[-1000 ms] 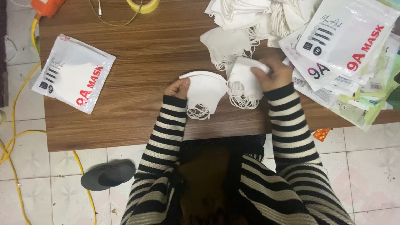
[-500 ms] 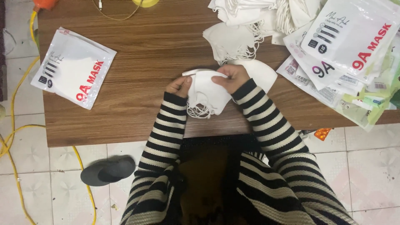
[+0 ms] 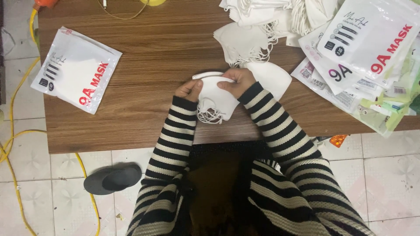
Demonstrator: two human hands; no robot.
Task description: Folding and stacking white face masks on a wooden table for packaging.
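On table (image 3: 144, 105): 2 hands (image 3: 189, 89) (image 3: 236, 81) grip 1 white mask (image 3: 216, 100); 1 pouch (image 3: 76, 70) left.

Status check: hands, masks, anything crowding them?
Left hand and right hand both gripping the white mask stack on the wooden table. Ear loops hanging at the stack's lower edge. Single white mask right beside the right hand; nothing blocking.

Clutter around the tabletop (image 3: 144, 65)

Sealed pouch (image 3: 76, 69) lying far left; pouch pile (image 3: 363, 57) at right; loose masks (image 3: 262, 22) up top; slipper (image 3: 113, 178) and yellow cable (image 3: 13, 144) on floor.
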